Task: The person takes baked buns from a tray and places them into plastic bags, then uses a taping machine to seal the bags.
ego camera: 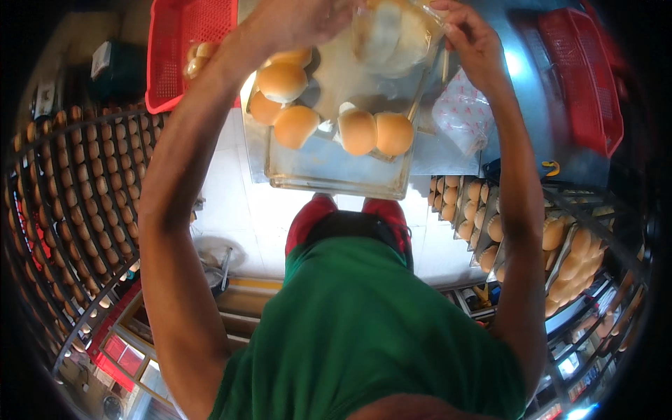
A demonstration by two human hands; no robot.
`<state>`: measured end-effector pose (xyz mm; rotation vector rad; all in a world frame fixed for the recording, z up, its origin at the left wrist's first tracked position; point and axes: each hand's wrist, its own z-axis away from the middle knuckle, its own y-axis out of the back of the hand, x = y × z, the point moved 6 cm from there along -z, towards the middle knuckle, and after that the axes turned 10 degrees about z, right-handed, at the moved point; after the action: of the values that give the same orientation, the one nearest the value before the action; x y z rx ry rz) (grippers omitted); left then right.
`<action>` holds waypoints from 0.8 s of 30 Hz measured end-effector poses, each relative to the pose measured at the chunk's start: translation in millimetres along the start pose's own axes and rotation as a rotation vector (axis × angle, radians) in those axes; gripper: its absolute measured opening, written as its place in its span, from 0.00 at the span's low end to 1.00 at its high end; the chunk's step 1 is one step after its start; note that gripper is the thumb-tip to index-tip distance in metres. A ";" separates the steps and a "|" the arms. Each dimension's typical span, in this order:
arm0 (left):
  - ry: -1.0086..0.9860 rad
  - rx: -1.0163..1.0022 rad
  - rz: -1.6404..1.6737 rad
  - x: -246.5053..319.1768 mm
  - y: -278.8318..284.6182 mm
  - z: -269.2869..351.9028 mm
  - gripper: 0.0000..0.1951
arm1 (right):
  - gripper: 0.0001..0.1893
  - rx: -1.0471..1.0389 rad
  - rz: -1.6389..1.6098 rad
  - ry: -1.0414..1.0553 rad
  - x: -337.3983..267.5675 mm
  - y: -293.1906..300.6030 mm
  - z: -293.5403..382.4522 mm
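Observation:
A clear plastic bag with bread inside (pixel 391 34) is at the top of the view, between my hands. My right hand (pixel 470 39) pinches the bag's right edge between thumb and fingers. My left hand (pixel 320 18) is at the bag's left side, blurred and partly cut off by the frame, so its grip cannot be made out. Below lies a metal baking tray (pixel 336 170) holding round golden buns: a pair (pixel 375 132) at the right, and several more (pixel 283 82) at the left. A pack of printed plastic bags (pixel 462 113) lies right of the tray.
A red plastic basket (pixel 163 68) with bagged buns (pixel 199 59) stands at the upper left. Another red basket (pixel 590 84) is on the metal table (pixel 525 126) at the right. Racks of buns stand on the left (pixel 84 189) and right (pixel 488 226).

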<state>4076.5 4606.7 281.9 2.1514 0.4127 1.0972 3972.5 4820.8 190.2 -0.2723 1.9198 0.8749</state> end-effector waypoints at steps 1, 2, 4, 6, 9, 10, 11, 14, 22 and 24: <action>0.028 -0.053 0.078 -3.2 -3.3 1.9 0.02 | 0.03 -0.033 -0.087 -0.047 -6.2 -2.3 -0.7; 0.029 -0.089 0.130 -11.3 -12.5 12.6 0.02 | 0.03 -0.073 -0.186 -0.103 -14.6 -10.6 4.1; 0.017 -0.164 0.238 -25.0 -30.7 24.0 0.03 | 0.02 -0.170 -0.252 -0.170 -19.6 -23.9 8.3; 0.251 -0.341 0.236 -37.8 -43.9 30.0 0.03 | 0.02 -0.281 -0.185 -0.191 -15.7 -35.1 12.4; 0.306 -0.421 0.096 -42.0 -46.4 31.7 0.07 | 0.01 -0.334 -0.066 -0.180 -11.8 -26.9 11.9; 0.256 -0.410 0.023 -42.8 -43.8 30.3 0.07 | 0.02 -0.371 0.072 -0.077 -24.4 -29.5 10.5; 0.206 -0.400 -0.051 -43.1 -40.7 30.1 0.07 | 0.03 -0.406 0.211 0.028 -39.8 -31.6 10.5; 0.135 -0.350 -0.015 -32.8 -37.4 22.2 0.07 | 0.08 -0.450 0.516 0.209 -60.2 -26.2 7.3; 0.185 0.149 0.681 -25.2 -1.5 40.1 0.03 | 0.04 -0.322 0.452 0.115 -92.5 -14.9 -2.1; 0.250 0.141 0.701 -42.6 -21.2 61.8 0.08 | 0.03 -0.291 0.404 0.108 -91.0 -21.7 2.5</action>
<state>4101.4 4572.3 216.5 2.3546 -0.1932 1.7711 4031.4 4791.2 256.7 -0.1035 1.9776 1.4385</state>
